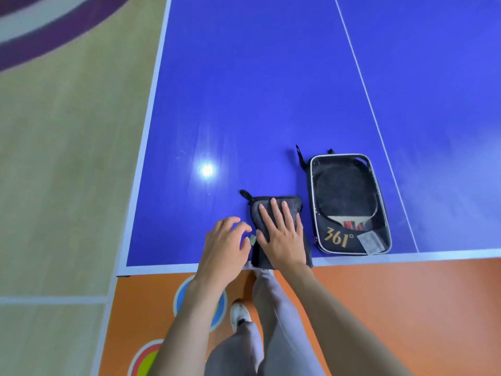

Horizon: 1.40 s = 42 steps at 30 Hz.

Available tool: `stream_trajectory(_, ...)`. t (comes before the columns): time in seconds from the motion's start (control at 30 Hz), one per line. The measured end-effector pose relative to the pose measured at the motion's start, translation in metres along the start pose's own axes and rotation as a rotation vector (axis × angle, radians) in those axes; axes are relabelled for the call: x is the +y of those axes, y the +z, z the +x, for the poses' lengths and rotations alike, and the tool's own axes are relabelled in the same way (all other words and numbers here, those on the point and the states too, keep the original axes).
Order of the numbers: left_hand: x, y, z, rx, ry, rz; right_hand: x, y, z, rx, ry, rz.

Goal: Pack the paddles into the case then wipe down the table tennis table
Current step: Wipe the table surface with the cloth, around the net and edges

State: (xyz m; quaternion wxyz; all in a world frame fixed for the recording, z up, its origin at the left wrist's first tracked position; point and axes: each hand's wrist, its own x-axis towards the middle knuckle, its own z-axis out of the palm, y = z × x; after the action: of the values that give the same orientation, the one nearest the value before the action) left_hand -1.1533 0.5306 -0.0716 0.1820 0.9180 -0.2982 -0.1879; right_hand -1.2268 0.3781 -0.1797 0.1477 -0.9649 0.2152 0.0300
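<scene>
A black paddle case [349,204] with a clear front lies near the blue table's [244,90] near edge. Inside it a paddle [343,198] shows, handle toward me. Left of the case lies a folded dark grey cloth [273,204] with a black loop at its far left corner. My right hand [282,234] rests flat on the cloth, fingers straight. My left hand [226,245] hovers beside the cloth's left edge, fingers loosely curled near a small pale tag [253,239]; whether it pinches the tag is unclear.
The table's near edge [406,257] and left edge [146,131] are lined in white. A white centre line [374,118] runs away on the right. Below lies an orange floor [393,308] with coloured circles, my legs and a white shoe [238,313].
</scene>
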Motion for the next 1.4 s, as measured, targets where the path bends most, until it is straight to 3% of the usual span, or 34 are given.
stream_trajectory(0.1,0.016,0.004,0.000,0.013,-0.017,-0.066,0.001,-0.018,0.005,-0.157,-0.001,0.136)
stream_trajectory(0.17,0.031,0.008,0.005,0.032,-0.027,-0.142,0.006,-0.034,0.008,-0.169,0.021,0.337)
stream_trajectory(0.23,0.049,0.014,0.013,0.041,-0.023,-0.199,0.018,-0.053,0.008,-0.093,0.081,0.545)
stream_trajectory(0.33,0.077,0.024,0.029,0.014,-0.043,-0.275,0.045,-0.085,0.004,0.103,0.125,0.673)
stream_trajectory(0.4,0.097,0.032,0.042,-0.012,-0.068,-0.320,0.070,-0.105,0.004,0.178,0.154,0.710)
stream_trajectory(0.57,0.144,0.049,0.079,-0.017,-0.141,-0.379,0.142,-0.137,0.004,0.161,0.276,0.728)
stream_trajectory(0.77,0.186,0.053,0.116,-0.186,-0.304,-0.371,0.204,-0.152,0.016,0.214,0.485,0.819)
stream_trajectory(0.87,0.198,0.054,0.127,-0.213,-0.354,-0.348,0.223,-0.156,0.028,0.141,0.646,0.965)
stream_trajectory(1.03,0.202,0.063,0.139,-0.298,-0.456,-0.325,0.244,-0.148,0.047,-0.084,0.724,1.023)
stream_trajectory(1.17,0.202,0.068,0.145,-0.313,-0.508,-0.352,0.257,-0.138,0.054,-0.097,0.713,0.965)
stream_trajectory(1.4,0.200,0.071,0.142,-0.184,-0.625,-0.484,0.268,-0.131,0.053,-0.132,0.765,0.986)
